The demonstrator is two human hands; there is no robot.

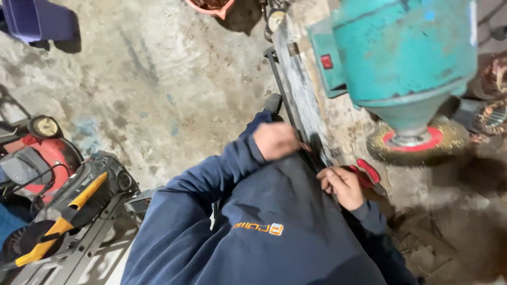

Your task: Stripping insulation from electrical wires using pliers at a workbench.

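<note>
The left hand point(274, 140) is seen curled into a loose fist against the dark blue sweatshirt point(274, 227), just beside the bench point(303, 100) edge; whether anything is pinched in it cannot be told. The right hand point(343, 184), at about four o'clock from the left, is closed around the red-handled pliers point(369, 174) lying on the bench. A wire wheel point(417, 140) under the teal grinder point(406, 53) is found at two o'clock from the pliers.

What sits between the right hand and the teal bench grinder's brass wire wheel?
In the head view, red-handled pliers lie on the grimy bench between the right hand and the brass wire wheel; the hand touches their handles.
</note>
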